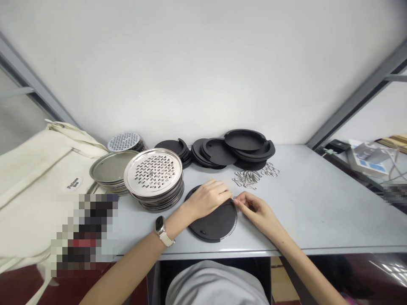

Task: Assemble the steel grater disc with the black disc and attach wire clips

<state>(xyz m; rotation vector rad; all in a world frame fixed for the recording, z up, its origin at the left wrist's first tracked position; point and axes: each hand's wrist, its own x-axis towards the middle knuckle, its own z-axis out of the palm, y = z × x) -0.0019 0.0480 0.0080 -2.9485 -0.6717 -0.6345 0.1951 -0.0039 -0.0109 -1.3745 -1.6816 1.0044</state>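
A round black plate (213, 220) with a shiny metal rim along its right side lies near the table's front edge. My left hand (210, 197) rests over its upper part, fingers closed at the far right of the rim. There my right hand (251, 206) pinches thumb and forefinger together at the rim. A small bright metal bit shows at those fingertips, too small to make out. Just beyond the hands lie a pile of metal snap hooks (247, 178) and a cluster of metal rings (270, 170).
Perforated metal grater discs (154, 171) are stacked on the left, beside a stack of olive-coloured plates (110, 167). More grater discs (124, 142) stand behind. Black round plates (219, 151) pile up along the wall. A cream bag (41, 182) occupies the left end.
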